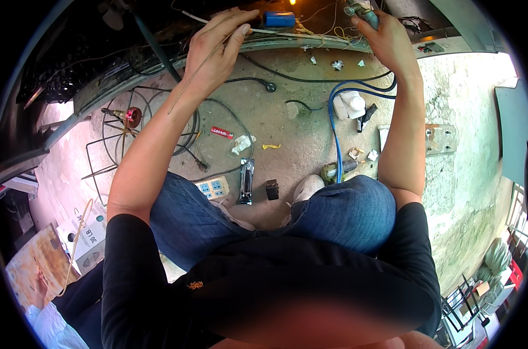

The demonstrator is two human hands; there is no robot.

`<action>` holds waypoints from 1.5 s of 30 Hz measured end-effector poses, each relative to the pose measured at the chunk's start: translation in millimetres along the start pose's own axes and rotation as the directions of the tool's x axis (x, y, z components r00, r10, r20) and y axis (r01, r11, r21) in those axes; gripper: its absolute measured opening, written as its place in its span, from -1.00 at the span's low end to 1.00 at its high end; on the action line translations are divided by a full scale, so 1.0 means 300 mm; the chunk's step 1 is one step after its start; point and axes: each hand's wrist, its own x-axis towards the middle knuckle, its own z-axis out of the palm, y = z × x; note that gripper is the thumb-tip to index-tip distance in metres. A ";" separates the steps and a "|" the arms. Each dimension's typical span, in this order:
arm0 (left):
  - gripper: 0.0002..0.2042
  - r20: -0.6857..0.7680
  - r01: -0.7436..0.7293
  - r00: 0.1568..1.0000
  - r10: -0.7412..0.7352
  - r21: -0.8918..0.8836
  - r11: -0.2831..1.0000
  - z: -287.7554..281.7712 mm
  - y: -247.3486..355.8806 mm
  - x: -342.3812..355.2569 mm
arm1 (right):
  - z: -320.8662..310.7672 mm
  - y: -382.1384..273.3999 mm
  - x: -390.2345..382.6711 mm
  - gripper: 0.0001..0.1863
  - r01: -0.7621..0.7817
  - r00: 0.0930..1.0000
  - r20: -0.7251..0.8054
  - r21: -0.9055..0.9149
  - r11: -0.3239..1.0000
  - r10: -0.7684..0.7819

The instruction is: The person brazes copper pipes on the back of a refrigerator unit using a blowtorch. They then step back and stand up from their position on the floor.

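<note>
My left hand (217, 49) is closed on a thin straight rod (185, 81), which runs down along my wrist. A white tube passes by its fingertips. My right hand (386, 43) grips a small teal-and-metal tool (365, 16) at the top, its tip hard to make out. Between my hands, in the dark metal housing (141, 52), lie a blue cylinder (278, 19), thin wires and yellow loops (342, 32). A small orange glow shows at the top edge above the cylinder; its source is unclear.
Around my feet are cables, a wire stand (95, 174), power strip (211, 187), white bottle (349, 104), drill (333, 171) and small black block (272, 189). Another person's hand (40, 288) and pale sleeve show lower left, beside a carton (86, 238). Clutter lines the right edge.
</note>
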 end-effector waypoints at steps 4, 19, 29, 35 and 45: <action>-0.73 -0.005 0.018 1.000 -0.018 -0.002 1.000 -0.004 0.003 -0.001 | 0.003 -0.012 -0.005 -0.50 0.000 1.000 -0.024 -0.007 1.000 0.000; -0.75 -0.015 0.100 0.994 -0.104 -0.179 0.979 -0.059 0.077 -0.014 | -0.039 -0.028 -0.099 -0.51 0.062 0.976 -0.208 0.004 0.998 -0.059; -0.75 0.047 0.064 0.997 -0.058 -0.146 0.987 -0.116 0.124 -0.052 | 0.114 0.043 -0.570 -0.68 -0.324 0.754 0.250 0.946 0.014 0.608; -0.75 0.059 0.037 0.998 -0.029 -0.152 0.988 -0.090 0.131 -0.057 | 0.369 0.076 -0.456 -0.67 -0.355 0.750 0.600 0.721 -0.596 0.279; -0.72 0.141 0.160 0.979 -0.146 -0.093 0.983 -0.070 0.109 -0.089 | 0.499 0.029 -0.213 -0.72 -0.424 0.824 0.558 0.490 -0.762 -0.100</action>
